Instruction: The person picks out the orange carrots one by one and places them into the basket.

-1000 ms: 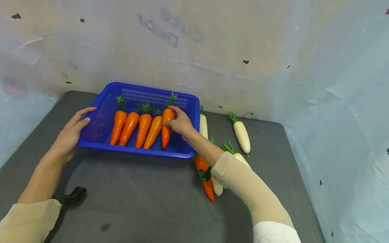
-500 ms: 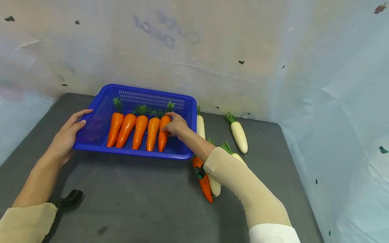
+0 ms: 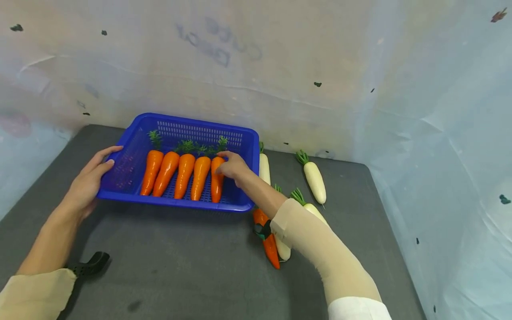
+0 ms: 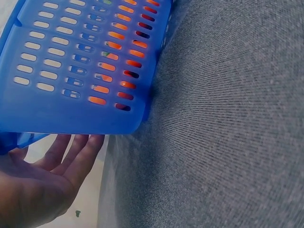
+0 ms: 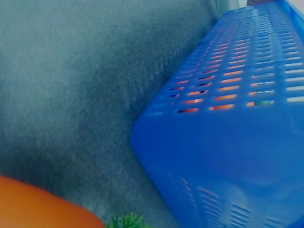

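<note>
A blue plastic basket (image 3: 180, 203) holds a row of orange carrots (image 3: 184, 175) with green tops, lying side by side. My left hand (image 3: 87, 182) grips the basket's left rim, thumb over the edge. In the left wrist view, fingers of the left hand (image 4: 61, 171) reach up under the basket's rim. My right hand (image 3: 235, 169) reaches over the right side and pinches the rightmost carrot (image 3: 216, 186) near its top, its tip pointing to the front wall. The right wrist view shows the basket's slotted side (image 5: 228, 137) but not the right hand.
Right of the basket lie several white radishes (image 3: 315, 181) with green stems. A carrot (image 3: 271, 251) lies beside one radish (image 3: 283, 249), partly behind the right wrist strap (image 3: 262, 230). The dark grey table (image 3: 180, 266) meets a pale sheet wall (image 3: 280, 58) at the back.
The right hand has lowered the rightmost carrot into line with the others. The carrot beside it has straightened. My left hand keeps its grip on the basket.
</note>
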Motion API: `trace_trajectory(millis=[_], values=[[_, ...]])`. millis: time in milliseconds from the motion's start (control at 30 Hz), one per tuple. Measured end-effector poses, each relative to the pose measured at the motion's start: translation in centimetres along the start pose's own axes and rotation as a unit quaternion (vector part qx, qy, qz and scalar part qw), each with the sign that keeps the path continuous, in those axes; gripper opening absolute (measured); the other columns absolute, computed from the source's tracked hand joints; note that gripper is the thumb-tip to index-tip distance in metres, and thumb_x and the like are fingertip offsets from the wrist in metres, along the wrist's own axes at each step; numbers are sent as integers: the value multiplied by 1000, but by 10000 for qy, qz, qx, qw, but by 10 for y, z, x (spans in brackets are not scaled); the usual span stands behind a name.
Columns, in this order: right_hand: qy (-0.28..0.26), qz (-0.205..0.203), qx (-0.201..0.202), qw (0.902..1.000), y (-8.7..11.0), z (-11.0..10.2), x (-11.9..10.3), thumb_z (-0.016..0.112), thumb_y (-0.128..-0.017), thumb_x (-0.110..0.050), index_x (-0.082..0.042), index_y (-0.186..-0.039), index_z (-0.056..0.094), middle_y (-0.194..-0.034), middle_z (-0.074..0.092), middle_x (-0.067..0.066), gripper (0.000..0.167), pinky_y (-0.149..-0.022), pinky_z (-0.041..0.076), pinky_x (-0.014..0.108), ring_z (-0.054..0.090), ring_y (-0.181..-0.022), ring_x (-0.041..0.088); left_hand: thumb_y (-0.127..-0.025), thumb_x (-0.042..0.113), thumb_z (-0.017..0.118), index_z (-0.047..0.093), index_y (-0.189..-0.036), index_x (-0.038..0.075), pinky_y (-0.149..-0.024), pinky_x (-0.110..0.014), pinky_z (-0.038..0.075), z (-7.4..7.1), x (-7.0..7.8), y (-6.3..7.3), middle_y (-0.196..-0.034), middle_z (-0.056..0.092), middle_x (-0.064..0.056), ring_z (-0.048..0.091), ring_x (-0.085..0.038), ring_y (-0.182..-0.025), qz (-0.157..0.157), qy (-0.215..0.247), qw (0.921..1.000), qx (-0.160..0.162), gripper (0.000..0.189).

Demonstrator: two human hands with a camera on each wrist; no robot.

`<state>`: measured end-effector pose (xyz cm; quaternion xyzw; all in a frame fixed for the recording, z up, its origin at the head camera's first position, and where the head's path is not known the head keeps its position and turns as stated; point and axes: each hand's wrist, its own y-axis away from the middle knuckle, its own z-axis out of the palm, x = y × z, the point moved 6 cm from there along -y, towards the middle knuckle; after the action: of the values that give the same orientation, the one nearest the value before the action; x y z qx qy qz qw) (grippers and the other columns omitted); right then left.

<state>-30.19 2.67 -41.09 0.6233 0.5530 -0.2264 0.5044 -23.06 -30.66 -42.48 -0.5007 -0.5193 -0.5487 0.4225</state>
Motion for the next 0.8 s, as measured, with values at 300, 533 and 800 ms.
trace_trajectory(millis=[300, 533, 800], values=[[-737, -851, 111, 9936, 8, -12, -6, 76, -88, -10, -14, -142, 55, -143, 52, 13, 57, -104, 44, 44, 52, -129, 28, -106, 43, 39, 30, -154, 38, -63, -35, 59, 3, -2, -1, -120, 47, 1, 71, -16, -82, -42, 161, 9998, -64, 48], [-1463, -1515, -322, 9770, 23, -23, -13, 73, -92, -13, -16, -137, 58, -135, 60, 9, 48, -103, 45, 45, 62, -116, 20, -106, 44, 38, 30, -154, 38, -63, -34, 59, 2, -1, -3, -122, 47, 0, 70, -15, -81, -32, 27, 10000, -31, 49], [-1425, -2262, -657, 9614, 48, -44, -21, 70, -94, -12, -12, -135, 59, -128, 64, 6, 42, -98, 50, 35, 63, -116, 21, -107, 42, 36, 29, -154, 37, -63, -32, 59, 0, -1, -1, -121, 45, 3, 69, -11, -83, 53, -98, 9999, 37, 48]])
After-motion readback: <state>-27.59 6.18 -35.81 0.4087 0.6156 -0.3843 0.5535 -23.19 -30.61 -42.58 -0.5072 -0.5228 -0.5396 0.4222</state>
